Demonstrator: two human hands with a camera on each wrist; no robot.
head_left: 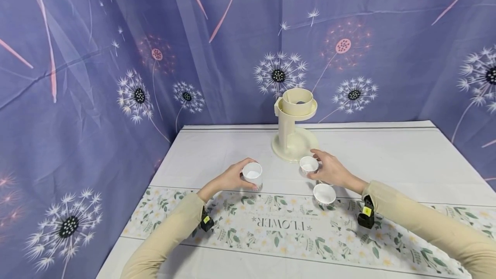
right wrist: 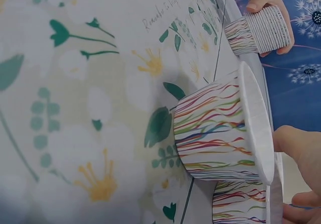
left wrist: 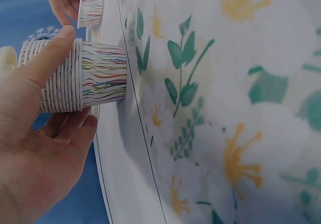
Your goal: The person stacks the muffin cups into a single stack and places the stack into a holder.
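– Blue-violet dandelion curtain behind, white table with a flowered band below. Clasped in the left hand?
– Stack of striped paper cups, left of the cream stand and nearer the viewer.
– And in the right hand?
– Striped cup, pinched just in front of the stand's base; another cup upright close by, at the band's far edge.

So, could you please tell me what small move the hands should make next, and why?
Probably the right hand should settle its single cup on the table and let go: a matching cup stands just beside it, while the left hand holds a cup stack.
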